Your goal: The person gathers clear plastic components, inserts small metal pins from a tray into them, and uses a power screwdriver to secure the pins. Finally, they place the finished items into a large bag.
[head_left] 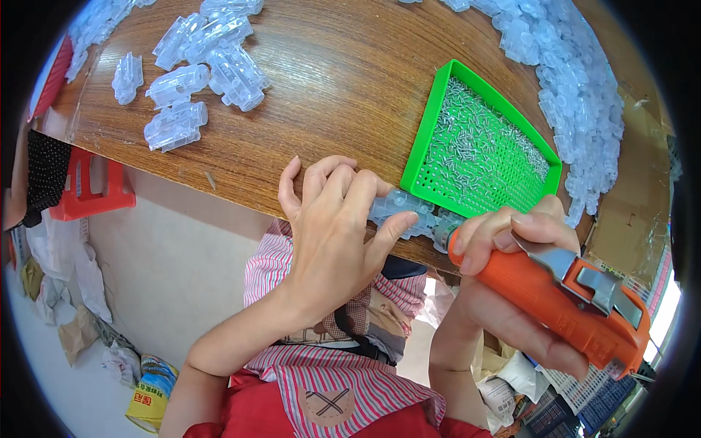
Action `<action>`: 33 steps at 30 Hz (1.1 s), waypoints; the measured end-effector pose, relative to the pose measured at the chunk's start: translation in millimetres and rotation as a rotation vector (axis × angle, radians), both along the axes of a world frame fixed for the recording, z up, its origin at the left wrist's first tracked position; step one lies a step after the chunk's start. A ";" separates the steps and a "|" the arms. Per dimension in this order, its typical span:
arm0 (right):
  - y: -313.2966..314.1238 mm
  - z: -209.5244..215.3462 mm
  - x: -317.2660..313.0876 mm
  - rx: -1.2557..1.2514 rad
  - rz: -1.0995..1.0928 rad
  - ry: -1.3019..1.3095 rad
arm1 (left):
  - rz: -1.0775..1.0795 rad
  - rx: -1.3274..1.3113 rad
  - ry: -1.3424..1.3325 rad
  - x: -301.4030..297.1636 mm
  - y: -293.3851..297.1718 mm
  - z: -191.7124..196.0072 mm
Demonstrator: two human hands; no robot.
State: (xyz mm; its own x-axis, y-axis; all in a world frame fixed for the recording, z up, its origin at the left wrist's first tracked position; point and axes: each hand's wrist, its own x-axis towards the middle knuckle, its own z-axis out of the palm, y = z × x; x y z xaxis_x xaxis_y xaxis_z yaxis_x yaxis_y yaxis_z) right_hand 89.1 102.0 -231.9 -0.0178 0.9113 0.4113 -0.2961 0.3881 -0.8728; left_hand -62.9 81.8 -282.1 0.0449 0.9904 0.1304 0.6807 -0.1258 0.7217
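Observation:
At the table's near edge, my left hand (332,215) pinches a clear plastic casing (400,206) between thumb and index finger. The other left fingers are spread over the wood. My right hand (504,321) is wrapped around an orange power screwdriver (584,328) with a silver lever along its upper side. Its metal nose (443,232) points left and meets the casing's right end; the bit tip itself is hidden. Just beyond the casing stands a green perforated tray (427,135) holding many small silver screws (467,139).
Several clear casings (212,44) lie in a loose pile on the brown table (328,80) at the far left. A long heap of similar casings (577,95) lines the right side. A red stool (95,186) and bags (77,336) are on the floor at left.

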 end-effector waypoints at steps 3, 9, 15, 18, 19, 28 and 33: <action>-0.6 0.5 0.4 -0.003 0.006 -0.017 | -0.003 0.018 -0.011 -2.1 0.0 -3.5; -1.4 0.2 -2.2 -0.002 -0.009 -0.024 | 0.004 0.034 -0.040 -2.6 -0.6 -6.7; -1.1 2.8 -1.8 -0.024 0.032 -0.061 | -0.002 0.027 -0.045 -4.8 -1.2 -8.2; 0.0 4.1 -0.4 0.008 0.039 -0.108 | 0.002 0.032 -0.050 -3.5 -0.2 -8.0; 0.5 3.3 0.3 0.007 0.039 -0.110 | -0.004 0.026 -0.053 -2.8 0.4 -7.6; -2.7 9.3 -0.5 -0.082 0.130 -0.051 | 0.006 0.029 -0.065 -3.0 -0.4 -9.0; -2.1 8.2 8.4 -0.026 0.180 -0.164 | 0.017 0.054 -0.071 -1.9 -1.0 -9.2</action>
State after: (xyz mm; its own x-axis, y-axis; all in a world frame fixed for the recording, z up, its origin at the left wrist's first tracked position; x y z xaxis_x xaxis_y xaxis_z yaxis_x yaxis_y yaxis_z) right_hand 97.5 99.9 -223.6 -0.2458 0.8977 0.3657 -0.2121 0.3183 -0.9240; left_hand -64.8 80.8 -291.3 0.0165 0.9825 0.1858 0.6304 -0.1544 0.7608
